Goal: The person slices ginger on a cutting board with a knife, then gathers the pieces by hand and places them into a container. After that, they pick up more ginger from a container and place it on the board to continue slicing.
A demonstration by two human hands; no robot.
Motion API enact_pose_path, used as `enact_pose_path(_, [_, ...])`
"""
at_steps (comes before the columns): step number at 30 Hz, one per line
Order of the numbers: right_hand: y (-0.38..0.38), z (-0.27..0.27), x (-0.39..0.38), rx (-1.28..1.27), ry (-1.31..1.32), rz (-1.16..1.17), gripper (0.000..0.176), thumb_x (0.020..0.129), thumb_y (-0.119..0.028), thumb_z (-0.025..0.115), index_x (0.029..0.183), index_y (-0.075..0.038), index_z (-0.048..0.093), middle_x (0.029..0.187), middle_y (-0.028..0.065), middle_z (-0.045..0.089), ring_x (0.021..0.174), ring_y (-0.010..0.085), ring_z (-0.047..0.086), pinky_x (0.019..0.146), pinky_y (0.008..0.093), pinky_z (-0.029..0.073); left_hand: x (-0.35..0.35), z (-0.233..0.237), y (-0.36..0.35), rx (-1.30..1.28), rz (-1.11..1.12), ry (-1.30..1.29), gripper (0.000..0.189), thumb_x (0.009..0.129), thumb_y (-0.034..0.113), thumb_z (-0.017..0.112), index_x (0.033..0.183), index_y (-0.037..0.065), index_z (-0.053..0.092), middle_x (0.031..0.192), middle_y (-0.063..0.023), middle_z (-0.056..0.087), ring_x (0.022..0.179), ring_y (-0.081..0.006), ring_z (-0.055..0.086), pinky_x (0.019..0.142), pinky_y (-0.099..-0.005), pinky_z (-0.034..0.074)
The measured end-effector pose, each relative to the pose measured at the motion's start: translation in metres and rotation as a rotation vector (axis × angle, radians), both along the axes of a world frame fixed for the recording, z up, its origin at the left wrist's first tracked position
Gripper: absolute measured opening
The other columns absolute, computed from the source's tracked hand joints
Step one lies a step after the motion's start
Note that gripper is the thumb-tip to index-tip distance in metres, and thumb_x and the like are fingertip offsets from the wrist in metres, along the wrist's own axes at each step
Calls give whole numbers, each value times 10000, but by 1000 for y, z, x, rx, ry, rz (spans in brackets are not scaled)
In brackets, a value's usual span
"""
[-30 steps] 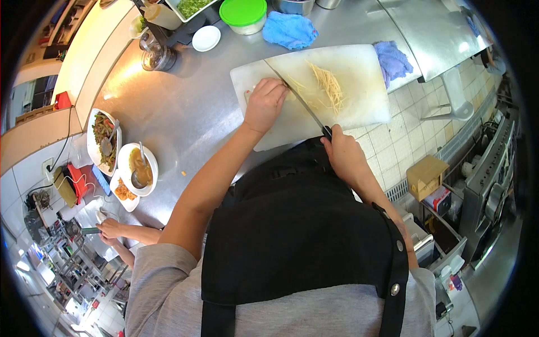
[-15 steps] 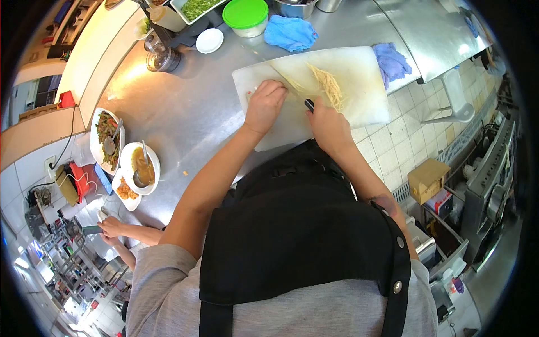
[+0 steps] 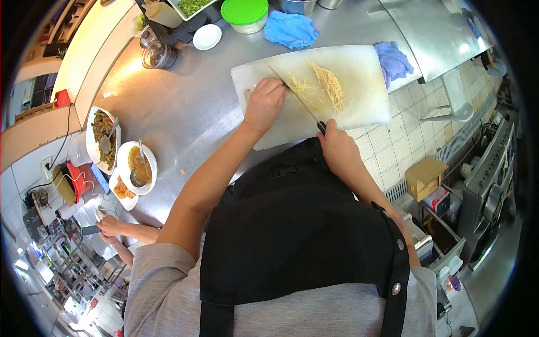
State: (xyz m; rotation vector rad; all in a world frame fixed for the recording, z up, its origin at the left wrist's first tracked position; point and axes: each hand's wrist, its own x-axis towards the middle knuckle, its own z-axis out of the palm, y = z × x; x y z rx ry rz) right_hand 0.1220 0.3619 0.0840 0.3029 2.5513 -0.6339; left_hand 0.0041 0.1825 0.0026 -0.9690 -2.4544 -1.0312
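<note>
A white cutting board (image 3: 359, 112) lies on the steel counter under both hands. My right hand (image 3: 341, 147) is closed round the black handle of a kitchen knife (image 3: 306, 106), whose thin blade slants up and left across the board. Beside the blade, my left hand (image 3: 266, 103) presses down with curled fingers; whatever they hold is hidden. Right of the blade lie a few loose pale yellow strips (image 3: 299, 86). A larger pile of the same thin strips (image 3: 328, 84) sits farther right on the board.
Blue cloth (image 3: 291, 30), green-lidded tub (image 3: 245, 12) and white lid (image 3: 207, 37) are behind the board; a purple cloth (image 3: 393, 62) is at its right. Dishes of food, including a soup bowl (image 3: 152, 163), stand left. Another person's hands (image 3: 109, 226) hold a phone at lower left.
My right hand has drawn the knife back toward my body and slightly right, showing more blade. The loose strips beside the blade are more spread out. My left hand stays nearly in place.
</note>
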Motion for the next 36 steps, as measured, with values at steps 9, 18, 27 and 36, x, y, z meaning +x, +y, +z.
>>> enact_pose_path(9, [-15,-28,-41,-13,164,17,319,979,-276,568,1039,28,493,809,291,674,777,484,677,699,571,543,0,4,-3,-23,-32,1,61,786,22,679,842,5,660,926,-81,644,928,-257,620,819,-345,524])
enact_pose_path(18, [2,20,-8,25,11,25,291,983,-265,565,1008,12,478,804,299,669,788,503,663,693,589,520,1,2,-4,-70,-52,22,49,792,26,653,835,4,643,920,-86,633,943,-264,619,824,-337,525])
enact_pose_path(27, [1,-6,4,-4,9,-9,289,977,-249,575,993,23,477,821,301,673,772,501,664,692,589,524,0,1,-3,-35,-35,12,65,784,20,672,846,6,660,919,-81,636,945,-255,621,826,-333,523])
enact_pose_path(36, [-17,-22,-44,36,220,73,300,969,-275,583,1008,15,514,791,253,683,760,446,691,678,531,564,1,3,-3,-35,-35,7,58,790,18,665,847,7,657,922,-75,641,941,-250,621,825,-337,524])
